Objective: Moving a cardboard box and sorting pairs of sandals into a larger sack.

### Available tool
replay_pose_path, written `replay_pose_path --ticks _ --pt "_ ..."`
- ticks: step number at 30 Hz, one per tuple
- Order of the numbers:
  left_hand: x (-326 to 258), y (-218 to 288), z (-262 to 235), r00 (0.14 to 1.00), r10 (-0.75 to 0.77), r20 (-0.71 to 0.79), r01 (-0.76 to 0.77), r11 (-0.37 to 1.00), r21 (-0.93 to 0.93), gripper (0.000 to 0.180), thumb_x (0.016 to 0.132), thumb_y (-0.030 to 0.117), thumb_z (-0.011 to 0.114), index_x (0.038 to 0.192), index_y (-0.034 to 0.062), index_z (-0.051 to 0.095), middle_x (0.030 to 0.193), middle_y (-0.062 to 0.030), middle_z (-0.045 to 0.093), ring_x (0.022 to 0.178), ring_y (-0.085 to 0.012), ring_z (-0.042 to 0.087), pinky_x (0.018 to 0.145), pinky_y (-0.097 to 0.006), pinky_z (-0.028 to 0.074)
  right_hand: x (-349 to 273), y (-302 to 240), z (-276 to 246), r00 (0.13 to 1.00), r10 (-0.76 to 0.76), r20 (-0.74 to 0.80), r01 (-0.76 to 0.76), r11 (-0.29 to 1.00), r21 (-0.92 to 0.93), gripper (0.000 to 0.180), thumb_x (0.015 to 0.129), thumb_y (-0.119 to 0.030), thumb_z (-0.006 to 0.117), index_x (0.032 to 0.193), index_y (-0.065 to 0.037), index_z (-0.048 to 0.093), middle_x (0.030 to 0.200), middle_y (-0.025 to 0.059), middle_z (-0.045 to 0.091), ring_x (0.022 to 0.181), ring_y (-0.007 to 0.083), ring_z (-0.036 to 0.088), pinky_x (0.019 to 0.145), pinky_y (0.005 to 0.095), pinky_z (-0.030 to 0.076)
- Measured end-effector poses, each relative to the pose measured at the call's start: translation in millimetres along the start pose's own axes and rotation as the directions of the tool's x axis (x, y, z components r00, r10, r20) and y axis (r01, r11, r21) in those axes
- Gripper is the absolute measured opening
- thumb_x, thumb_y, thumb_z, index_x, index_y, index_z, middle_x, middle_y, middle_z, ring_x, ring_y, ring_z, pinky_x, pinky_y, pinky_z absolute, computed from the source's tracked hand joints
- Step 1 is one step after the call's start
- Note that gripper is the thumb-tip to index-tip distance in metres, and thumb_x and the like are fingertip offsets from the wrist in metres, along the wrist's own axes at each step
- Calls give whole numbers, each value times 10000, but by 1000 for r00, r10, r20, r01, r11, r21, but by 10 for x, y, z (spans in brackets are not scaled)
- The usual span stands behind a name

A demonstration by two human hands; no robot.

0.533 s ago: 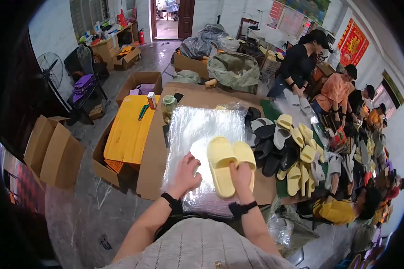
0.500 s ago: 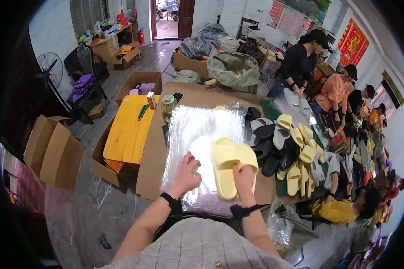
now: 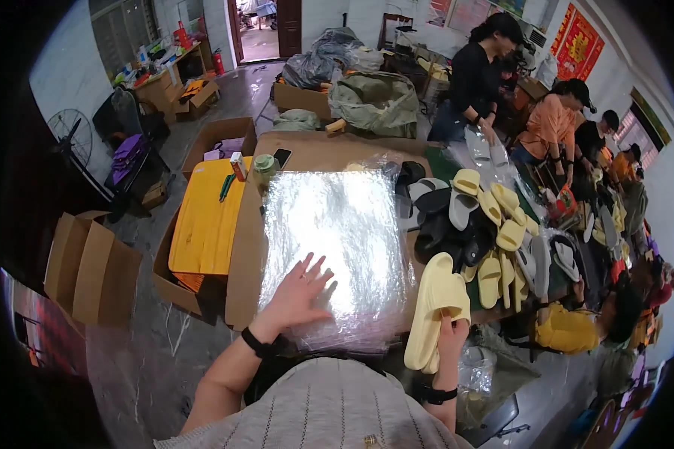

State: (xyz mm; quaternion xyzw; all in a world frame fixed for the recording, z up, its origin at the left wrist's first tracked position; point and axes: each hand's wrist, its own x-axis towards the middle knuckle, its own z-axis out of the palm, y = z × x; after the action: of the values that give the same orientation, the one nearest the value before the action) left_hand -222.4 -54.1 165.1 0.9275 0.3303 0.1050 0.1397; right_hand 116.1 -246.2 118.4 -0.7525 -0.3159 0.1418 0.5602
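A stack of shiny clear plastic bags (image 3: pixel 329 224) lies on the cardboard-covered table in front of me. My left hand (image 3: pixel 296 295) rests on its near left part, fingers spread. Off the stack's right near corner, my right hand (image 3: pixel 451 335) grips a pair of pale yellow slippers (image 3: pixel 430 307), held upright and pressed together, thumb at the strap. Just beyond them is a heap of black slippers (image 3: pixel 445 236), with grey slippers (image 3: pixel 462 209) and more yellow slippers (image 3: pixel 489 278) among it.
Left of the bags, a carton holds yellow padded envelopes (image 3: pixel 210 224), with green-handled cutters (image 3: pixel 226 187) and a small box (image 3: pixel 238 166) on top. A jar (image 3: pixel 265 168) and a phone (image 3: pixel 281 157) stand behind. Several people work along the table to the right; one in black (image 3: pixel 481 82) handles grey slippers.
My right hand has carried the yellow slippers rightward off the bags, turning them from side by side to pressed together. My left hand's fingers have spread flat on the stack. The view has shifted slightly.
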Motion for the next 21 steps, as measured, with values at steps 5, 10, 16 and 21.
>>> replay_pose_path --ticks 5,10,16,21 --pt "-92 29 224 995 74 61 -70 995 -70 662 866 470 665 1422 152 498 1562 -167 350 1423 -415 333 1158 -485 306 -52 -264 40 986 37 161 -49 996 70 210 932 -98 636 1060 67 620 967 57 644 866 121 543 753 273 447" --pt "72 76 280 999 18 -40 -22 996 -82 475 940 358 593 1363 143 562 1503 -183 432 1352 -416 432 1104 -478 369 -56 -200 63 983 -43 181 32 998 61 209 874 -20 623 1068 59 623 976 71 647 868 146 571 766 284 458" --pt "273 230 237 973 -143 -179 101 970 -223 356 996 296 514 1297 145 631 1379 -203 557 1235 -396 552 1011 -446 460 -168 -860 68 887 -353 299 399 910 -110 316 792 -28 666 1106 2 656 966 134 663 789 257 638 696 338 512" --pt "358 326 157 951 -263 -164 183 904 -385 344 1002 277 501 1295 155 632 1341 -192 588 1175 -371 586 980 -434 482 -225 -831 124 784 -213 583 431 863 -264 250 805 -181 722 981 -11 671 868 191 650 738 358 636 624 441 504"
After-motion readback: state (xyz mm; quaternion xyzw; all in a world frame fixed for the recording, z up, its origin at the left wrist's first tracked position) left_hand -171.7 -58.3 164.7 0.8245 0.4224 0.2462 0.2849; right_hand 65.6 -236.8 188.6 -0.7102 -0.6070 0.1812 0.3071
